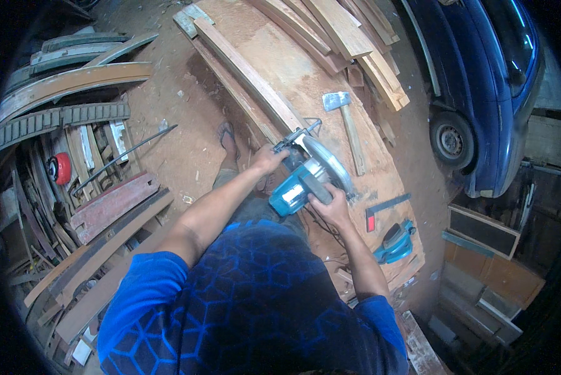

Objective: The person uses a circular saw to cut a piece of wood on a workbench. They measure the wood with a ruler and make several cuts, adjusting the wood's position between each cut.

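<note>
A teal circular saw (288, 192) with a grey blade guard sits at the near end of a long wooden board (246, 69), on the dusty workbench (279, 47). My right hand (334, 206) is closed around the saw's dark rear handle. At the saw's front, my left hand (269, 160) grips beside its metal base and guide. The blade itself is hidden from here. To the saw's right lies a hatchet (351, 128) with a wooden handle and a grey head.
A try square (386, 211) and another teal power tool (396, 242) lie at the bench's near right. Planks (336, 28) are stacked along its far right. Scrap timber (115, 206) covers the floor at left, with a red wheel (60, 168). A blue car (480, 94) stands at right.
</note>
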The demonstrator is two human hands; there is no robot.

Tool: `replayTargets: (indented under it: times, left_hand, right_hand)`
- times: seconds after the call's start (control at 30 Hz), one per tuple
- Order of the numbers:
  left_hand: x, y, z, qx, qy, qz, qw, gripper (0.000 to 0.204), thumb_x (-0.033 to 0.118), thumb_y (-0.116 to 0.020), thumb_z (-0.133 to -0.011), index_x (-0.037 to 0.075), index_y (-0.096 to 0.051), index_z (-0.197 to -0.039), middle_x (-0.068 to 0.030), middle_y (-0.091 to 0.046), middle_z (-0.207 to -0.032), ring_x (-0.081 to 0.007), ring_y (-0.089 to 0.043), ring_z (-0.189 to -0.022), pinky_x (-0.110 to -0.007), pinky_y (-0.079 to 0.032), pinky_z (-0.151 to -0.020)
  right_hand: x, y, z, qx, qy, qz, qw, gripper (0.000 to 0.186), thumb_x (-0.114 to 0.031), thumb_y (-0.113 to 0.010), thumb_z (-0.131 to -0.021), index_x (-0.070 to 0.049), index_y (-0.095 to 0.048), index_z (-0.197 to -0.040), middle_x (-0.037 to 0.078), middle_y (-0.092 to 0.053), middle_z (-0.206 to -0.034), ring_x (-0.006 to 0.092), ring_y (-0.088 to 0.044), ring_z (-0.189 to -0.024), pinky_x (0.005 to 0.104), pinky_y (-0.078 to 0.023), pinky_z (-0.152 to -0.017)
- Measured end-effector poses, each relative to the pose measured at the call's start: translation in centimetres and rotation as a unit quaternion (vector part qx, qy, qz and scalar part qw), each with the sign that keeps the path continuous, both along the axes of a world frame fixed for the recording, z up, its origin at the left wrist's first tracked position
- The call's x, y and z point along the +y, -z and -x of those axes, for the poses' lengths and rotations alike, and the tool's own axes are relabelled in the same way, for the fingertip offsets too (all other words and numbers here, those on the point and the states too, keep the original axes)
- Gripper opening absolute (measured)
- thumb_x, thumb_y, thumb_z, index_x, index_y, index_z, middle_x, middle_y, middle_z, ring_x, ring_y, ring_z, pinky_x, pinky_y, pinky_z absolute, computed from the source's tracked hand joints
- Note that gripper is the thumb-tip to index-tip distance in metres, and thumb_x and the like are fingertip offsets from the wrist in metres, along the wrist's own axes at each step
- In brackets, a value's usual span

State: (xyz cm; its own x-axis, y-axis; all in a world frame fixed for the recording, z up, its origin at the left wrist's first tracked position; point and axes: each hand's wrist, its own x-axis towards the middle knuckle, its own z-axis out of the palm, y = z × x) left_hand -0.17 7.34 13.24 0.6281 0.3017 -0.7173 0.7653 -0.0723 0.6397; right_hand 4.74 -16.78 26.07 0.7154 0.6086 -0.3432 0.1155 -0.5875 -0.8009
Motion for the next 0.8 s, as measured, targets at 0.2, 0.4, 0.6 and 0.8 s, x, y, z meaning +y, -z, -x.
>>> replayTargets:
  times: [0.2,0.4,0.6,0.8]
  left_hand:
    - [0.3,1.7,0.0,0.006,-0.003,-0.001,1.0,0.06,0.052,-0.072,-0.081,-0.003,-0.071,-0.104,-0.0255,-0.072,-0.107,-0.0355,-0.07,-0.102,-0.043,-0.051,-0.092]
    - [-3.0,3.6,-0.4,-0.036,0.023,-0.031,0.999,0.057,0.052,-0.07,-0.081,-0.004,-0.073,-0.096,-0.0222,-0.074,-0.093,-0.0343,-0.072,-0.092,-0.043,-0.054,-0.085]
    - [-10.5,-1.5,0.0,0.022,0.1,0.158,0.982,0.045,0.043,-0.072,-0.083,-0.002,-0.071,-0.088,-0.0098,-0.07,-0.072,-0.0178,-0.069,-0.065,-0.035,-0.054,-0.063]
    - [-13.1,-3.4,0.3,0.019,0.146,0.183,0.972,0.044,0.039,-0.074,-0.085,-0.004,-0.067,-0.094,-0.0083,-0.068,-0.074,-0.0142,-0.066,-0.059,-0.03,-0.05,-0.053]
  right_hand:
    - [0.5,-0.4,-0.2,0.001,0.0,0.012,1.0,0.038,-0.027,-0.078,-0.081,0.002,-0.071,-0.106,0.018,-0.074,-0.095,0.0271,-0.073,-0.088,0.0369,-0.054,-0.081]
    - [-1.1,-2.3,0.9,-0.055,0.016,0.035,0.998,0.041,-0.027,-0.078,-0.078,0.001,-0.071,-0.107,0.021,-0.073,-0.093,0.0335,-0.072,-0.087,0.0395,-0.054,-0.081]
    - [-8.5,-7.4,4.7,-0.064,0.064,0.1,0.991,0.04,-0.022,-0.074,-0.073,0.001,-0.07,-0.106,0.019,-0.072,-0.087,0.031,-0.071,-0.081,0.0394,-0.054,-0.078]
    - [-10.7,-9.4,8.1,-0.016,0.137,0.142,0.98,0.042,-0.017,-0.074,-0.071,-0.001,-0.068,-0.11,0.019,-0.071,-0.092,0.0333,-0.07,-0.089,0.0412,-0.053,-0.082]
